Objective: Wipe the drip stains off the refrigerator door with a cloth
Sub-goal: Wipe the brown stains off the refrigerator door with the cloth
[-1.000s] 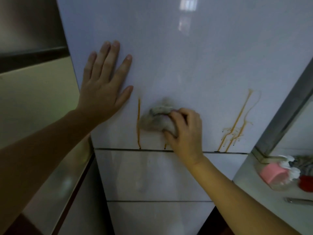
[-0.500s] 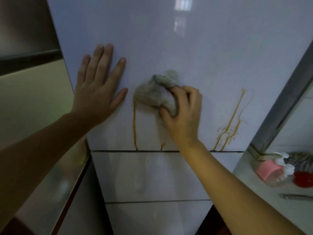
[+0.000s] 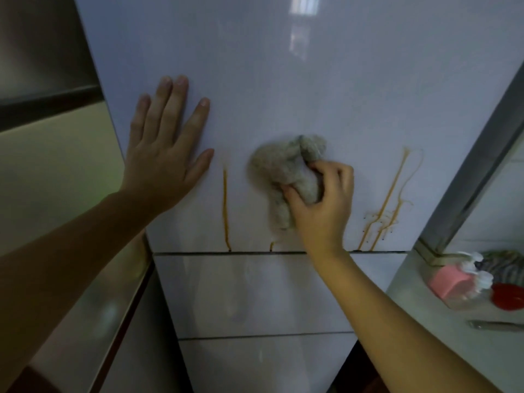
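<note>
The white glossy refrigerator door [image 3: 283,80] fills the view. My right hand [image 3: 323,205] presses a bunched grey cloth [image 3: 286,168] against it, near the lower middle. A straight orange drip stain [image 3: 225,205] runs down just left of the cloth. A short orange stub [image 3: 271,245] shows below the cloth at the door's bottom edge. A branching cluster of orange drips [image 3: 388,205] lies to the right of my hand. My left hand [image 3: 167,154] rests flat on the door with fingers spread, left of the stains.
Lower drawer fronts [image 3: 255,293] sit under the door's bottom seam. A counter [image 3: 425,321] at the right carries a pink-capped clear container [image 3: 453,285], a red lid [image 3: 507,296], a striped cloth [image 3: 502,263] and a metal utensil [image 3: 493,326]. A steel frame [image 3: 470,177] rises beside it.
My right hand moved the cloth up from the bottom seam, then to the right and slightly down, off the top of the left drip. My left hand stayed flat on the door.
</note>
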`<state>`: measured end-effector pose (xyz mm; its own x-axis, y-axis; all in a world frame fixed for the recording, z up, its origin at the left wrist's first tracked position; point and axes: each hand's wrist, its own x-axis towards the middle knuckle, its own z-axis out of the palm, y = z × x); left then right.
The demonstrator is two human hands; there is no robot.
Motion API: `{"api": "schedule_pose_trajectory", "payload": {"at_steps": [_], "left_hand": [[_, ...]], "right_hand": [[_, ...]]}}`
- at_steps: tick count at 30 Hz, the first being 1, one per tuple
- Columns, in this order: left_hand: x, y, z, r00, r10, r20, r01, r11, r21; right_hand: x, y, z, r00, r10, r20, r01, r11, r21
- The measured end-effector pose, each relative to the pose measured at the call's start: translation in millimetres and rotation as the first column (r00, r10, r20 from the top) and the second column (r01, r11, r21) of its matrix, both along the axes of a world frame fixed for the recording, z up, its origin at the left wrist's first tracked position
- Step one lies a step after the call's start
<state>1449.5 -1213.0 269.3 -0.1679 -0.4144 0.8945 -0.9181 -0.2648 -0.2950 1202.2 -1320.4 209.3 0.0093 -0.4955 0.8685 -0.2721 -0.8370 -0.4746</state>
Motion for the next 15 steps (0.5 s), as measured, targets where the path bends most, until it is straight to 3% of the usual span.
{"api": "schedule_pose_trajectory", "payload": {"at_steps": [2,6,8,12,15], "left_hand": [[0.6,0.7,0.4,1.0,0.001,0.012,-0.001,1.0,-0.008],[-0.8,0.4,1.2,1.0,0.006,0.021,-0.006,1.0,-0.01],[-1.2,1.3,1.5,1.0,0.001,0.019,-0.001,1.0,-0.002],[-1.5,0.9,0.0,1.0,-0.015,0.01,0.015,1.0,-0.009],[-3.0,-0.7,-0.6,1.0,-0.024,-0.003,0.024,1.0,-0.014]], "right_hand": [[14.7,8.4,-6.6,1.0,-0.003,0.025,0.003,1.0,0.008],[-2.9,13.8,-37.9,0.986,0.009,-0.168,-0.015,0.999,-0.036],[-23.3,5.7,-36.6,0.983,-0.026,-0.18,0.02,0.999,-0.033],[-46.8,-19.7,4.9,0.984,-0.115,0.136,0.106,0.992,0.073],[-28.3,-12.3,14.0,0.971,-0.101,0.216,0.08,0.991,0.103]]}}
